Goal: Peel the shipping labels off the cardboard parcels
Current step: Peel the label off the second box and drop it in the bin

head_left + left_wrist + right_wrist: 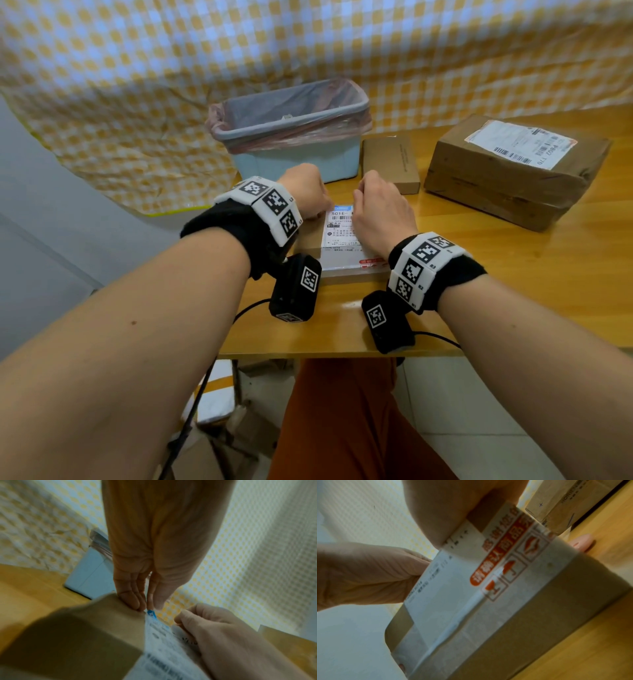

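Observation:
A flat cardboard parcel (346, 263) lies on the table near the front edge, under both hands. Its white shipping label (339, 228) has a blue top strip (151, 613). My left hand (305, 195) brings thumb and fingertips (132, 597) together at the label's far left corner and pinches it. My right hand (380, 209) lies over the label (447, 585) with fingers curled past the parcel's far edge and holds the parcel (530, 615) down. A big brown parcel (507, 181) with its own white label (520, 144) sits at the right.
A pale blue bin (291, 137) lined with a pink bag stands at the table's back edge, just beyond my hands. A small plain cardboard box (390, 164) lies between the bin and the big parcel. A yellow checked cloth hangs behind. Bare wooden table (531, 291) spreads to the right.

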